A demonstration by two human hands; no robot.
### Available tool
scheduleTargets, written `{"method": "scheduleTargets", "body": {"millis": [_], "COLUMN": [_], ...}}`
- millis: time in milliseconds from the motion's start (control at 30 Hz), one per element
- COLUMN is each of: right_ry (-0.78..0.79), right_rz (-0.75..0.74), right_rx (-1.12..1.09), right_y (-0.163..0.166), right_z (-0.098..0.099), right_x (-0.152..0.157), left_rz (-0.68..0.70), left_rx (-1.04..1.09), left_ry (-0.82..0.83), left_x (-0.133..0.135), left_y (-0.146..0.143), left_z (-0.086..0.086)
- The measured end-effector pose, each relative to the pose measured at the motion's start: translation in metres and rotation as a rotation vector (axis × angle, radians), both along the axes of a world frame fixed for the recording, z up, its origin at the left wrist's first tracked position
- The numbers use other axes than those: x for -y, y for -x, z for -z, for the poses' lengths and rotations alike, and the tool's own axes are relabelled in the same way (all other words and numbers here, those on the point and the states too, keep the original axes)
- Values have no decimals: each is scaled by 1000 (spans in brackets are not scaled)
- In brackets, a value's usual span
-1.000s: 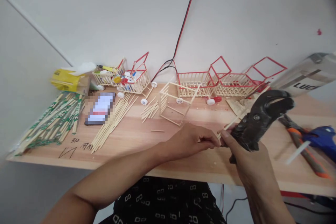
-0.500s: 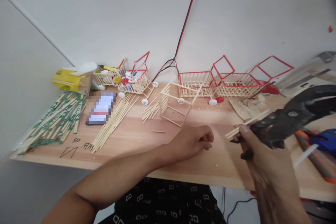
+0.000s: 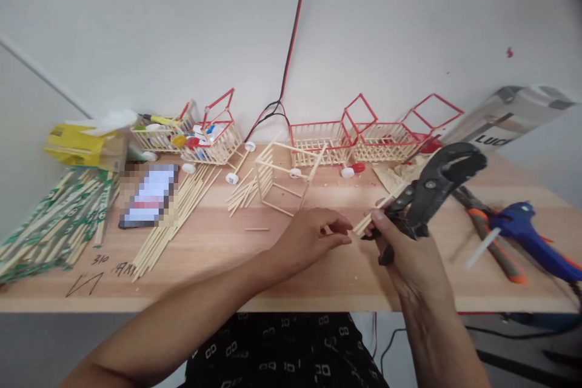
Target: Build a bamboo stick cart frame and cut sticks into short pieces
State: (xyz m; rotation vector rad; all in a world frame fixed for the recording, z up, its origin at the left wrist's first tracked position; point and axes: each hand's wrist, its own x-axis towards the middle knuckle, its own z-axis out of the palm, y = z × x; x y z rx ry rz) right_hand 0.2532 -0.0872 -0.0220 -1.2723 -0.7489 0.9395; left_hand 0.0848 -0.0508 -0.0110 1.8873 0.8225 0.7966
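My right hand (image 3: pixel 404 257) is closed around a black-handled hand cutter (image 3: pixel 431 194), its looped handle end raised to the upper right. Pinched under the same thumb are a few thin wooden sticks (image 3: pixel 373 213), which point down to the left. My left hand (image 3: pixel 313 236) has its thumb and fingers apart, with the fingertips right at the near ends of those sticks. Whether they touch the sticks I cannot tell. Behind my left hand stands an open stick frame (image 3: pixel 280 209) with one side of closely set bars. A short loose stick (image 3: pixel 257 229) lies left of my hand.
Small stick-built carts with red trim (image 3: pixel 321 133) line the wall. Long bare sticks (image 3: pixel 170 224), a phone (image 3: pixel 150 194) and wrapped chopsticks (image 3: pixel 59 218) lie to the left. At right are a blue glue gun (image 3: pixel 531 236), orange-grey pliers (image 3: pixel 498 248) and a box (image 3: pixel 504 124).
My right hand has moved left with the cutter and sticks, toward my left hand. My left fingers have uncurled and reached the stick ends. The view has turned to the right.
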Motion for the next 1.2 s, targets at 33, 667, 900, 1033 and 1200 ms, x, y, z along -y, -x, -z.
{"method": "scheduleTargets", "body": {"millis": [33,667,900,1033,1200], "right_ry": [4,63,88,115,191], "right_rz": [-15,-36,-40,-177,-479], "right_rx": [7,197,403,540,602], "right_y": [1,11,24,8,-37], "right_z": [1,4,-3,-9,-21], "right_x": [0,6,8,12,35], "left_rz": [4,91,30,76,98], "left_rx": [14,239,181,171,277], "left_ry": [20,454,495,585,693], "left_x": [0,1,-1,-1,-6], "left_y": [0,-4,-4,-2,1], "left_z": [-1,2,3,1,1]}}
